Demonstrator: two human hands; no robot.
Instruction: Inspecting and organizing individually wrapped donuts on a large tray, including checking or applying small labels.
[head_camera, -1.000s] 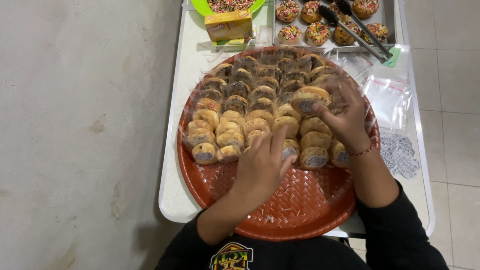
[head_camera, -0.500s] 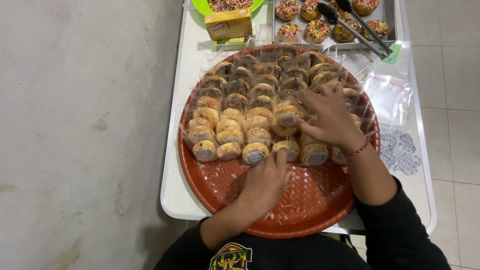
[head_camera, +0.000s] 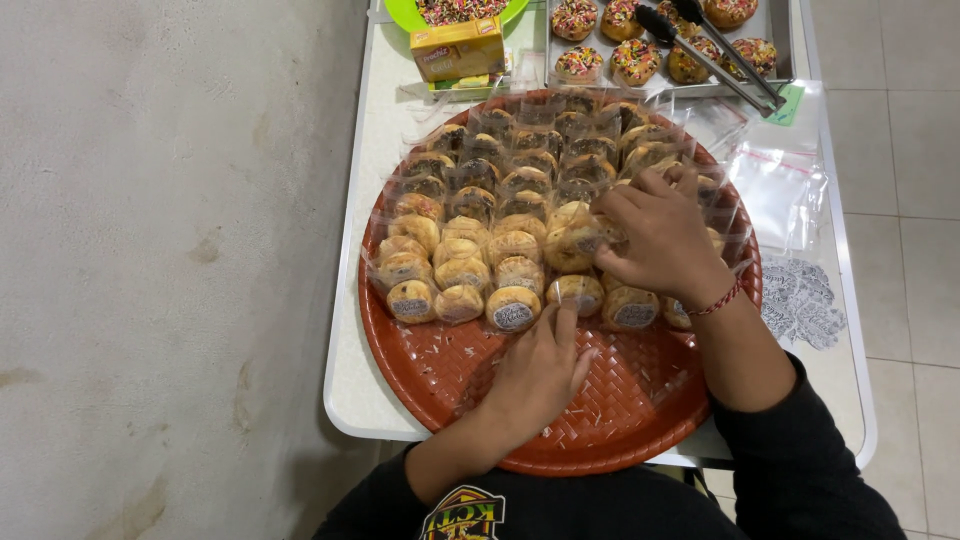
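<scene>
On the small white table (head_camera: 372, 330) sits a big round red woven plastic tray (head_camera: 600, 420), and it takes up most of the table top. The far half of the tray is packed with rows of little round golden pastries in clear wrappers (head_camera: 480, 215), set close together and touching. The near half of the tray is bare, with only small white crumbs on it.

The left hand (head_camera: 540, 375) lies flat on that bare near part, fingers spread open, and its fingertips touch the front row of pastries. It holds nothing. The right hand (head_camera: 655, 235) is over the right side of the tray, with a red string band on the wrist. Its fingers curl around one wrapped golden pastry (head_camera: 578, 243) in the middle rows.

Beyond the far rim of the tray is a flat metal baking tray (head_camera: 775, 40) with round cakes topped with coloured sprinkles (head_camera: 580, 62), and black and silver tongs (head_camera: 705, 52) lie across it. Left of that, still past the far rim, are a small yellow box (head_camera: 458, 50) and a green bowl (head_camera: 415, 15) of sprinkles. Right of the red tray lie empty clear plastic bags (head_camera: 785, 190). The red tray reaches almost to the table's left, near and right edges, so little free table shows around it.
</scene>
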